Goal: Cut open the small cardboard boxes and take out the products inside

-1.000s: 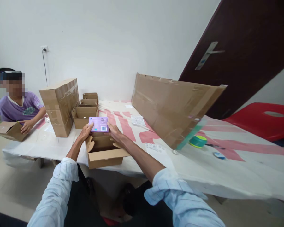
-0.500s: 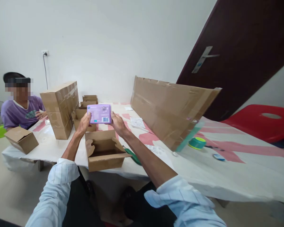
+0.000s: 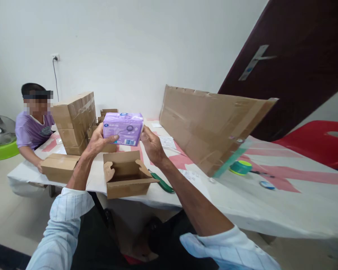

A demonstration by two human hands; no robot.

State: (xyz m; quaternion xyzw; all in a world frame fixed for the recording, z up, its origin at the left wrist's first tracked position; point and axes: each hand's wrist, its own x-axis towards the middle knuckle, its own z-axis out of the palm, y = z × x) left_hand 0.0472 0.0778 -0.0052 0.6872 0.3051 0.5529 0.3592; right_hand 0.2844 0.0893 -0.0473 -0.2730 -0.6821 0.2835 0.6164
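A purple plastic-wrapped pack [image 3: 123, 128] with a barcode is held up between my two hands, tilted so that its top shows. My left hand [image 3: 98, 141] grips its left end, thumb across the front face. At the right end, my right hand [image 3: 152, 144] is closed on the pack with the thumb near its edge. Below the pack an open cardboard box [image 3: 126, 189] stands at the table's near edge, flaps raised, its visible inside dark. Beside that box lies a green curved-handled tool [image 3: 162, 183], partly hidden by my right forearm.
Stacked cardboard boxes [image 3: 73, 120] stand at the left. A co-worker [image 3: 33, 129] touches a closed box [image 3: 59, 167]. A large cardboard sheet [image 3: 211, 123] leans across the table [image 3: 270, 210]. Right of it lie a tape roll [image 3: 240, 167] and a small blue-white roll [image 3: 267, 185].
The pack has tipped, showing its top, and appears larger. My left thumb now lies across its front. The co-worker has leaned in and put a hand on the closed box, which has moved right.
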